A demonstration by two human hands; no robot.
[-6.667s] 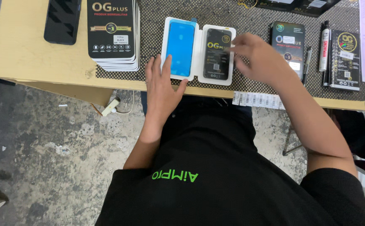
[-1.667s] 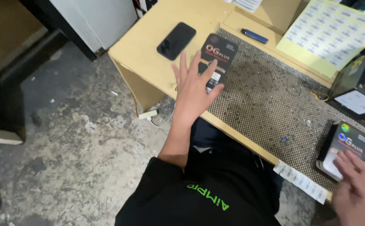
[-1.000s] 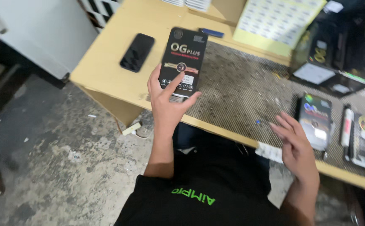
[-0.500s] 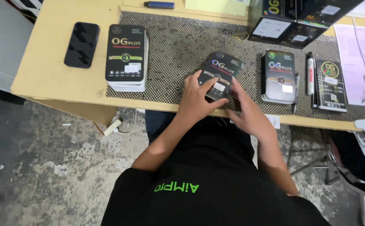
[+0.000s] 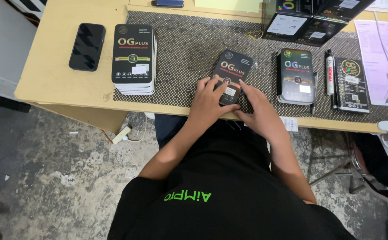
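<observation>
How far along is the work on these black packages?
Done: one black package lies set aside on the mat's right. In hand: both hands, left hand and right hand, rest on a single package. Left: the tall stack of packages at left looks untouched.

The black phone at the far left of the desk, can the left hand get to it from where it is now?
Probably yes. The left hand rests on a small black box, while the black phone lies uncovered; only the stack of boxes sits between them, low enough to reach over.
</observation>
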